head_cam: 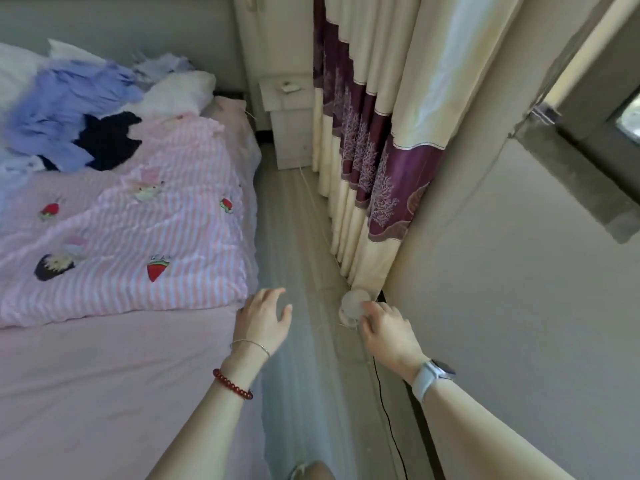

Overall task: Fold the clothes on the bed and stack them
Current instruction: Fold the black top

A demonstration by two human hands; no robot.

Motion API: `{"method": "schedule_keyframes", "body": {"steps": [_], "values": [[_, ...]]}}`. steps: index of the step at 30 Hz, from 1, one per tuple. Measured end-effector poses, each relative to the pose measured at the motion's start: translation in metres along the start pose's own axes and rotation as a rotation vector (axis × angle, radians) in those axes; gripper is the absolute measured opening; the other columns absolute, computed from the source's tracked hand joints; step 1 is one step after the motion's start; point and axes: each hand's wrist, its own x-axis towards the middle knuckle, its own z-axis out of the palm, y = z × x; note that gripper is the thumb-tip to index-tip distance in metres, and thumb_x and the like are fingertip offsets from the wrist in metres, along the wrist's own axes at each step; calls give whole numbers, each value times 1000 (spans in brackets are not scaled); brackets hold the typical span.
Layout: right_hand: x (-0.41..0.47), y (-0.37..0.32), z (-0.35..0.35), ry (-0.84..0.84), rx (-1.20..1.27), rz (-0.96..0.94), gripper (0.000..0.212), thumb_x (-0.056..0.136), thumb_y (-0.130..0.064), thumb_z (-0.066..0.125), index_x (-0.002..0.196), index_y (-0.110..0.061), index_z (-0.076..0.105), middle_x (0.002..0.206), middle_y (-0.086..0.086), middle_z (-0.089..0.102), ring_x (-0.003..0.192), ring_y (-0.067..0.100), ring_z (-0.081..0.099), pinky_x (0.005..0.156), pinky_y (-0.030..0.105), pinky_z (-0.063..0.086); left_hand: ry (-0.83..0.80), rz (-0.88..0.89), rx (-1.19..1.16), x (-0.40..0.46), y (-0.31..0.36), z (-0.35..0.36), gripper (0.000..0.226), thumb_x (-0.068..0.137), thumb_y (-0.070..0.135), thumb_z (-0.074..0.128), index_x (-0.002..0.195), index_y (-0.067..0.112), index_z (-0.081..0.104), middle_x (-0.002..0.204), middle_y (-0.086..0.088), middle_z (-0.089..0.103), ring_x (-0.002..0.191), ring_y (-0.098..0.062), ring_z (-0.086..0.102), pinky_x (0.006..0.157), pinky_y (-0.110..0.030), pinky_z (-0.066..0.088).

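Observation:
A heap of clothes lies at the head of the bed (pixel 104 375): blue garments (pixel 65 109), a black garment (pixel 107 140) and a white one (pixel 180 93). A pink striped quilt (pixel 131 244) with strawberry prints covers the middle of the bed. My left hand (pixel 265 317) hovers with spread fingers over the bed's right edge, holding nothing. My right hand (pixel 384 327) hangs over the floor by the curtain's foot, its fingertips at a small round whitish object (pixel 351 304); whether they grip it is unclear.
A narrow strip of floor (pixel 294 220) runs between the bed and a cream-and-purple curtain (pixel 374 150). A white nightstand (pixel 289 119) stands at its far end. A black cable (pixel 388 417) trails along the floor beside the grey wall (pixel 519 306).

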Motion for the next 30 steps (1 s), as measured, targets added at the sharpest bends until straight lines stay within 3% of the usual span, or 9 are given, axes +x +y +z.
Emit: {"method": "schedule_keyframes", "body": {"steps": [13,22,30], "values": [[293,-183,-70,21,-46,-229,40,98,-25,35,137,-21,40,133,4,48,123,25,43,99,36,36,176,-148,3,264,-96,-135,37,94,25,46,129,13,50,130,-9,52,120,-29,46,94,-36,40],[486,-256,-58,-77,-113,-343,40,97,-25,39,136,-20,44,132,4,54,122,24,47,102,31,35,203,-344,-118,418,-176,-155,39,96,29,45,132,18,46,137,-5,45,127,-25,41,95,-35,40],[700,-362,-60,-232,-194,-609,37,97,-23,37,132,-17,47,127,3,54,121,24,45,99,33,34,235,-596,-100,585,-256,-189,40,95,32,44,133,18,45,136,-7,45,122,-26,44,98,-40,39]]}}
